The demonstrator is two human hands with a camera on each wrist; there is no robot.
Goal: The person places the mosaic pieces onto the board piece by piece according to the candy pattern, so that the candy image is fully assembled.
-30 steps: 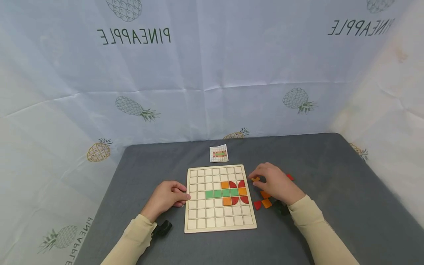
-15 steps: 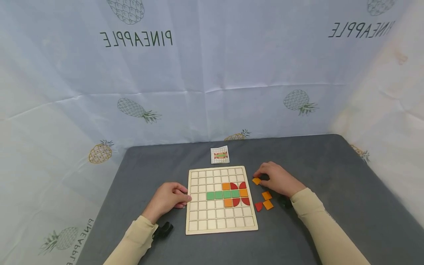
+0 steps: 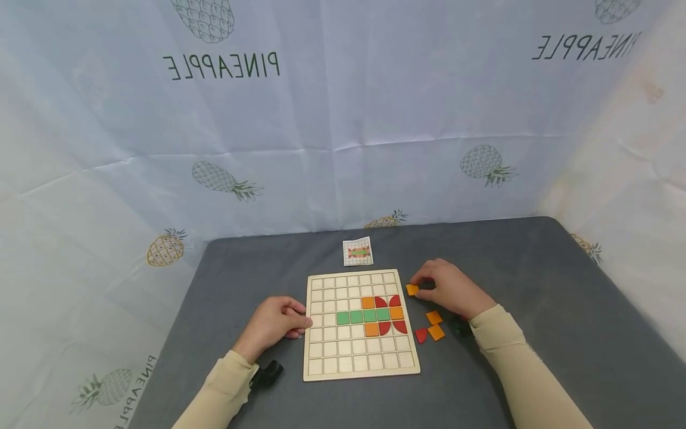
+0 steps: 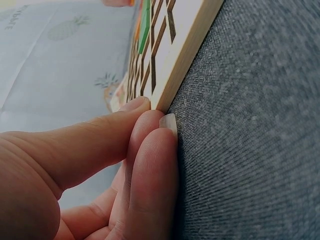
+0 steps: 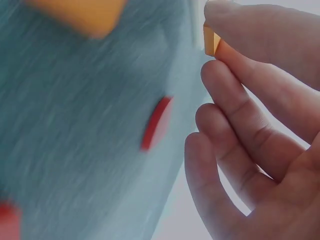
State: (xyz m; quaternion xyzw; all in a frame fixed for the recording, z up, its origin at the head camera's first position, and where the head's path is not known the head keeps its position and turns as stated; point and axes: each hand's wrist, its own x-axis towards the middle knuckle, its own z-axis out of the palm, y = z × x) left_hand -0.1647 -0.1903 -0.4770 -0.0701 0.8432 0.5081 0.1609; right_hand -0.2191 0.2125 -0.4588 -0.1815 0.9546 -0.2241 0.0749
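Note:
A pale wooden grid board (image 3: 360,362) lies on the table, with green and orange square tiles and red curved pieces in its right half. My left hand (image 3: 274,323) pinches the board's left edge; in the left wrist view the thumb (image 4: 135,103) is at the rim and curled fingers meet its side. Just off the board's right edge, my right hand (image 3: 449,288) holds an orange square tile (image 3: 411,290) between thumb and index finger. The right wrist view shows this tile (image 5: 210,40) edge-on, partly covered by the thumb, with the other fingers loosely bent.
Two loose orange tiles (image 3: 436,332) and a red curved piece (image 3: 421,336) lie right of the board. Another red piece (image 5: 157,124) shows in the right wrist view. Behind the board lies a small pattern card (image 3: 357,251). A pineapple-print cloth (image 3: 332,119) hangs behind the grey table.
My right hand has turned the orange tile slightly and drawn it a little nearer the board's right edge. The left hand keeps its place on the board. The head view has shifted slightly.

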